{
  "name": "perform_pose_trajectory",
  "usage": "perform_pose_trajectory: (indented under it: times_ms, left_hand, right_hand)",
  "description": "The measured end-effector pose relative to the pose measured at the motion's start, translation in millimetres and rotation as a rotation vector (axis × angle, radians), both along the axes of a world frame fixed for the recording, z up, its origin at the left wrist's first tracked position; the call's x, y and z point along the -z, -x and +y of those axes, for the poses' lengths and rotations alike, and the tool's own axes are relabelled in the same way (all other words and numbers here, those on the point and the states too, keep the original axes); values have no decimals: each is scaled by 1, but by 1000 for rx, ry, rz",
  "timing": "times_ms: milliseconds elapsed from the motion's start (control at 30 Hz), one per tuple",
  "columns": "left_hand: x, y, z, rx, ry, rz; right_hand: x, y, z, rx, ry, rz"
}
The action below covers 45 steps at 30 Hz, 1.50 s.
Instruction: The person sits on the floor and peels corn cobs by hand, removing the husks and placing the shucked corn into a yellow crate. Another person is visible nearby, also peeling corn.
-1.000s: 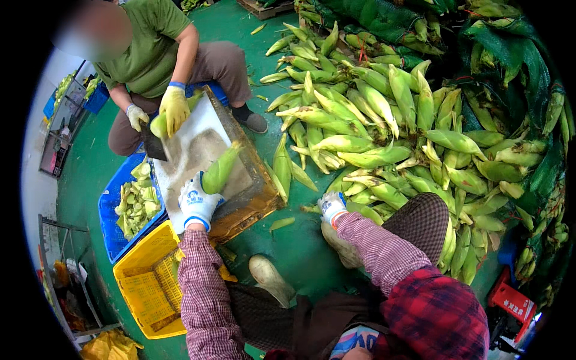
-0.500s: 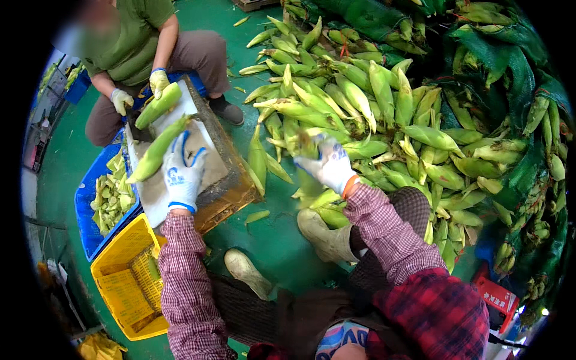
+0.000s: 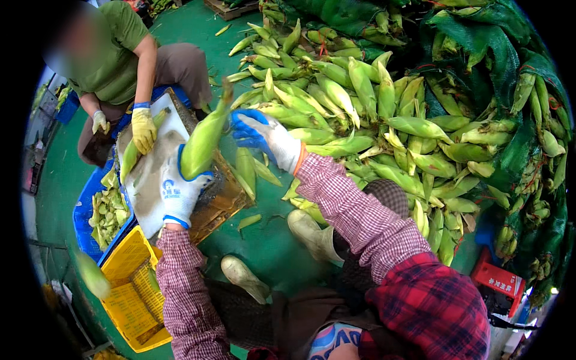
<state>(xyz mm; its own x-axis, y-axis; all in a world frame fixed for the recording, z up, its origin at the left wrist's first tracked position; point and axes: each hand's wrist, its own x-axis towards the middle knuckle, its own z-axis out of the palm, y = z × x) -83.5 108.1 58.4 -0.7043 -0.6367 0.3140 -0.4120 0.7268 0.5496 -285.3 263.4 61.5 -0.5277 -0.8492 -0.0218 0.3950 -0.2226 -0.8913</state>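
An ear of corn in its green husk (image 3: 201, 147) stands tilted in my left hand (image 3: 180, 193), which wears a white and blue glove and is closed round the ear's lower part. My right hand (image 3: 267, 137), gloved alike, is just right of that ear, fingers apart and holding nothing I can see. Beneath my left hand lies a white board (image 3: 147, 177) on a worn block (image 3: 219, 207). A blurred ear of corn (image 3: 93, 276) is in the air by the left rim of a yellow basket (image 3: 129, 237).
Across the board, a co-worker's yellow-gloved hand (image 3: 144, 131) rests on another corn ear (image 3: 129, 159). A blue crate (image 3: 84, 225) holds husk pieces. A large corn heap (image 3: 360, 120) and green net sacks (image 3: 510, 54) lie to the right.
The ear that was by my left hand has left the board. The ear from my right hand is now in my left. My right hand has moved left. The co-worker's ear has come down onto the board.
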Motion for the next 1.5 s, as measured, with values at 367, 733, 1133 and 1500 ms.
perform_pose_trajectory:
  times_ms: [367,733,1133,1500]
  left_hand:
    - [53,-36,-59,-199,245,-596]
    - [54,-25,-59,-208,259,-614]
    - [48,-21,-70,-315,305,-518]
    - [9,32,40,576,513,-406]
  right_hand:
    - [395,7,-44,-24,-901,379]
    - [431,-47,-96,47,-1204,69]
    - [321,-50,6,155,-547,-321]
    - [99,-39,100,60,-510,1032]
